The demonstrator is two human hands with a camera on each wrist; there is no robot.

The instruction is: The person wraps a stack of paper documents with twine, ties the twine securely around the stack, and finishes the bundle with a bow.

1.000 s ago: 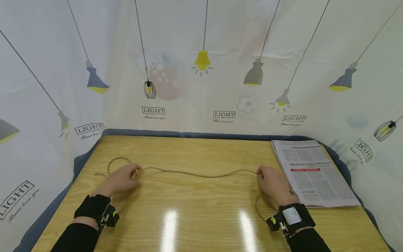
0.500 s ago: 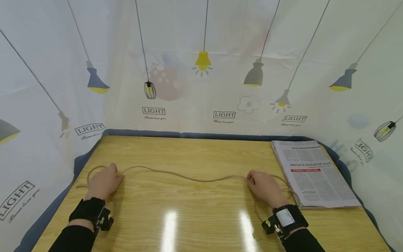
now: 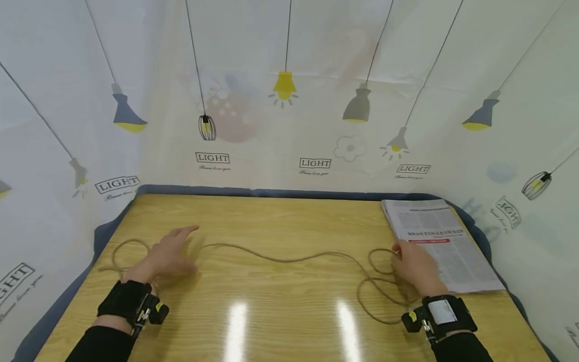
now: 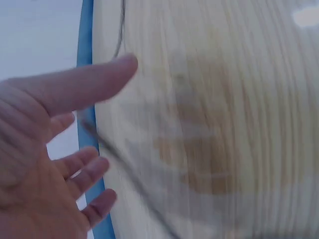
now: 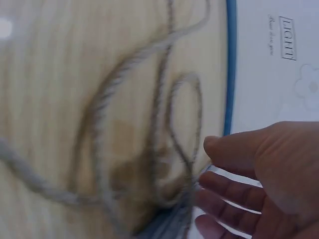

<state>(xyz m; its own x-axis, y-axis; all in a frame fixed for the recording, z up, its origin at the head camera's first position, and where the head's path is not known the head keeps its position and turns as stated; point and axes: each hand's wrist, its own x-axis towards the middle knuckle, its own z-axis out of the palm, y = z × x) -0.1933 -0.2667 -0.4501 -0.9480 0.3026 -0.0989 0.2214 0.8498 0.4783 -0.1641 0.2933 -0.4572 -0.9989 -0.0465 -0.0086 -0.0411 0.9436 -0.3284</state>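
A thin tan rope [image 3: 289, 260] runs across the wooden table, with a loop at the left and several loose coils at the right. My left hand [image 3: 167, 256] hovers over its left part, thumb and fingers spread apart. In the left wrist view a blurred stretch of rope [image 4: 134, 179] passes beyond that hand [image 4: 50, 149], which holds nothing. My right hand [image 3: 416, 266] is beside the coils, at the newspaper's left edge. The right wrist view shows its thumb and fingers [image 5: 232, 184] apart and loosely bent, close to the coiled rope [image 5: 102, 99]; contact is unclear.
A stack of newspapers [image 3: 475, 266] lies at the table's right side. A white curtain [image 3: 271, 166] printed with lamps surrounds the back and sides of the wooden table [image 3: 280, 322], with a dark blue border along the edges.
My left hand has gone from pinching the rope to spread fingers. My right hand has let the rope go and moved right to the newspapers. The rope now lies in coils there.
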